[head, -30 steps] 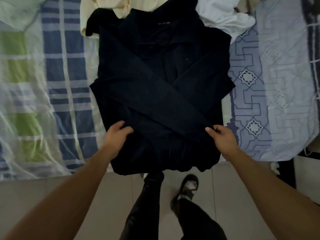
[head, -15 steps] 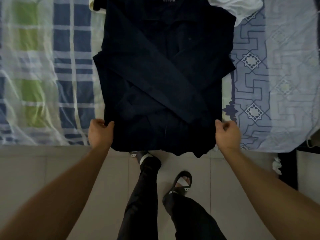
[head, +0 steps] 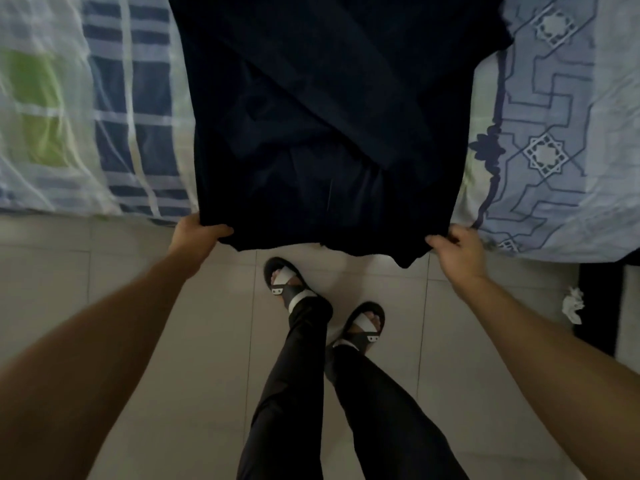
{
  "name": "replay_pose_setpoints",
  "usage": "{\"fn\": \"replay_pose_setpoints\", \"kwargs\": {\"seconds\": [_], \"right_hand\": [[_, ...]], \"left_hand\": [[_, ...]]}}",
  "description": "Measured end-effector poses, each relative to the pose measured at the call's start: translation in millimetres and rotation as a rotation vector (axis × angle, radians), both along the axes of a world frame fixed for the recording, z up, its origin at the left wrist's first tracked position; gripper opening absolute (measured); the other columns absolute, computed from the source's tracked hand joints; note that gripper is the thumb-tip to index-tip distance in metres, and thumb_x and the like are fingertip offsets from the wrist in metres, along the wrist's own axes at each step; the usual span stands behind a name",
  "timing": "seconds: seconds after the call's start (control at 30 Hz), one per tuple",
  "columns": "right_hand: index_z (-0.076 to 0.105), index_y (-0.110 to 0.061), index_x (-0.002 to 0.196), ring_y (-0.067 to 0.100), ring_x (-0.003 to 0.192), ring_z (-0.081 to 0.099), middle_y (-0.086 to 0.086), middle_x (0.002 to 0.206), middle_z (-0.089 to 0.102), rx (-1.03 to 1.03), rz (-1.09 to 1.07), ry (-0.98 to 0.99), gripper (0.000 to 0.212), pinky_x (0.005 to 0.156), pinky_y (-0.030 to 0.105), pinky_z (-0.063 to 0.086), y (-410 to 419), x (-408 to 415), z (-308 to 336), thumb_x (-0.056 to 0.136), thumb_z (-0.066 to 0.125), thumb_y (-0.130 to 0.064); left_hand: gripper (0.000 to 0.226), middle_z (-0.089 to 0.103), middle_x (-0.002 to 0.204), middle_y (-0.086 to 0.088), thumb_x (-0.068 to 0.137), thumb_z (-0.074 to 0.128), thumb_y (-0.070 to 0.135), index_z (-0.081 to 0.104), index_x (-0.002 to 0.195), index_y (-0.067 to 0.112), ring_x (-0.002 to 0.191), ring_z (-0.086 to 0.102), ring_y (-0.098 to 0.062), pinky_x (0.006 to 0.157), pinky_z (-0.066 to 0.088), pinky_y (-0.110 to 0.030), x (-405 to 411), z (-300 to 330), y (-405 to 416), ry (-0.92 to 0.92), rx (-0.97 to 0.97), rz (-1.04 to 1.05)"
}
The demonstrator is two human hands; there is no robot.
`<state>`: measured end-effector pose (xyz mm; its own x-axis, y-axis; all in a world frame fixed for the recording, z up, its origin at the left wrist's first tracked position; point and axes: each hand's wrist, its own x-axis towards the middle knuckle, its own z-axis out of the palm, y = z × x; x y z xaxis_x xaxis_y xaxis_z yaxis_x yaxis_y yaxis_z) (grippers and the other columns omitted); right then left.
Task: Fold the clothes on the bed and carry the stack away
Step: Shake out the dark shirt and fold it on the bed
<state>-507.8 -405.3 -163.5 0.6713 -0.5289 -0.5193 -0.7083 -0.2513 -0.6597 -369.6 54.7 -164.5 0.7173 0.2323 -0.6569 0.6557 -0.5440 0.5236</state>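
A dark navy shirt (head: 322, 126) lies flat on the bed (head: 69, 150), sleeves folded across its front, its bottom hem hanging over the bed's edge. My left hand (head: 197, 232) grips the hem's left corner, thumb on top of the cloth. My right hand (head: 457, 245) pinches the hem's right corner. The shirt's collar end is cut off by the top of the view.
A checked blue, green and white sheet covers the bed's left part; a pale blue patterned cloth (head: 554, 133) covers the right. My legs and sandalled feet (head: 287, 282) stand on the tiled floor (head: 173, 341). A crumpled white scrap (head: 573, 304) lies at the right beside a dark gap.
Both hands moved down from the folded sleeves to the shirt's bottom corners and took hold of the hem. The view tilted down, so the pile of clothes at the far side left the frame.
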Motion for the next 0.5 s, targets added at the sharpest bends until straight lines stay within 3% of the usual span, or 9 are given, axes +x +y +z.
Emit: {"fn": "replay_pose_setpoints", "kwargs": {"seconds": [0.07, 0.13, 0.2, 0.3, 0.37, 0.5], "right_hand": [[0.06, -0.01, 0.076, 0.003, 0.062, 0.056, -0.003, 0.071, 0.062, 0.142, -0.155, -0.077, 0.012, 0.062, 0.027, 0.042, 4, -8, 7, 0.082, 0.063, -0.019], [0.066, -0.016, 0.088, -0.002, 0.075, 0.063, -0.012, 0.081, 0.068, 0.238, -0.22, -0.07, 0.002, 0.07, 0.022, 0.047, 10, -14, 10, 0.09, 0.065, -0.017], [0.067, -0.017, 0.112, 0.003, 0.094, 0.067, -0.01, 0.102, 0.071, 0.288, -0.098, 0.026, 0.021, 0.079, 0.022, 0.05, 13, -18, 8, 0.092, 0.073, -0.018], [0.067, -0.022, 0.129, 0.011, 0.106, 0.066, -0.006, 0.116, 0.071, 0.32, 0.067, 0.152, 0.04, 0.096, 0.032, 0.052, 13, -21, 6, 0.091, 0.077, -0.021], [0.067, -0.021, 0.131, 0.017, 0.111, 0.067, -0.002, 0.121, 0.072, 0.353, 0.031, 0.164, 0.038, 0.102, 0.038, 0.051, 10, -27, 9, 0.094, 0.074, -0.023], [0.07, -0.026, 0.118, 0.021, 0.109, 0.072, 0.001, 0.118, 0.076, 0.518, -0.152, 0.127, 0.02, 0.092, 0.038, 0.057, 6, -48, 39, 0.099, 0.068, -0.023]], "left_hand": [[0.039, 0.076, 0.1, 0.001, 0.078, 0.081, 0.016, 0.071, 0.116, 0.018, 0.094, 0.073, -0.02, 0.088, 0.057, -0.038, -15, 0, 6, 0.032, -0.131, 0.108], [0.046, 0.075, 0.111, -0.006, 0.082, 0.082, 0.012, 0.067, 0.125, 0.014, 0.1, 0.073, -0.026, 0.09, 0.058, -0.044, -34, 1, 4, 0.117, -0.238, 0.156], [0.047, 0.075, 0.109, -0.006, 0.081, 0.084, 0.011, 0.064, 0.124, 0.014, 0.097, 0.073, -0.025, 0.084, 0.06, -0.041, -51, 1, 0, 0.192, -0.265, 0.184], [0.037, 0.073, 0.114, -0.012, 0.084, 0.081, 0.007, 0.067, 0.118, 0.007, 0.098, 0.071, -0.025, 0.084, 0.059, -0.039, -69, 3, 2, 0.25, -0.286, 0.251], [0.032, 0.07, 0.122, -0.017, 0.09, 0.074, 0.005, 0.065, 0.12, 0.005, 0.104, 0.07, -0.027, 0.094, 0.057, -0.043, -76, 11, 8, 0.246, -0.337, 0.341], [0.035, 0.072, 0.116, -0.02, 0.098, 0.065, 0.008, 0.06, 0.132, 0.004, 0.094, 0.075, -0.032, 0.083, 0.058, -0.04, -88, 47, 13, 0.205, -0.385, 0.408]]}}
